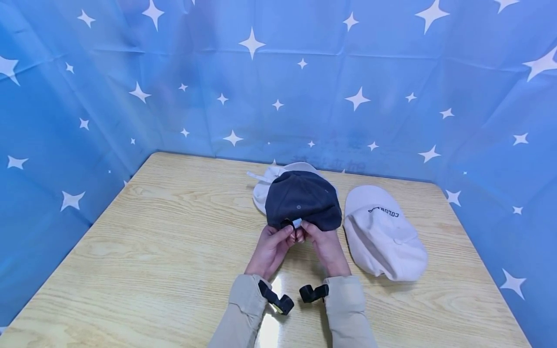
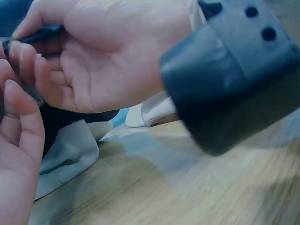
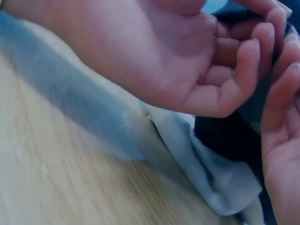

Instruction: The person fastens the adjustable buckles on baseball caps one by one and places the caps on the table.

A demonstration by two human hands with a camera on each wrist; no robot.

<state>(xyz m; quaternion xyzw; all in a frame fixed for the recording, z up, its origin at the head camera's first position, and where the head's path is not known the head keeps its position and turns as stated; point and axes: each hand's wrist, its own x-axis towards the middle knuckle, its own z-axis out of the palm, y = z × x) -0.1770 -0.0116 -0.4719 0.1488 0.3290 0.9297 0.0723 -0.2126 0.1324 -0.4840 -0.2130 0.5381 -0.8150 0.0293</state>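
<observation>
A dark navy baseball cap (image 1: 302,198) is held between both hands at the middle of the table. My left hand (image 1: 271,247) pinches its near edge by a black strap end (image 1: 287,223), thumb on top. On the other side of a small white tag (image 1: 297,223), my right hand (image 1: 325,245) grips the same edge with its thumb pressed down. The fingertips of both hands nearly meet. In the right wrist view, curled fingers (image 3: 248,61) of the right hand face the left hand (image 3: 283,136). Behind the navy cap, partly hidden, lies a white cap (image 1: 261,193).
To the right, a cream cap (image 1: 387,237) with dark lettering lies on the wooden table (image 1: 174,251). A blue curtain with white stars (image 1: 300,96) hangs along the table's back and sides. A black camera mount (image 1: 278,299) sits on each wrist.
</observation>
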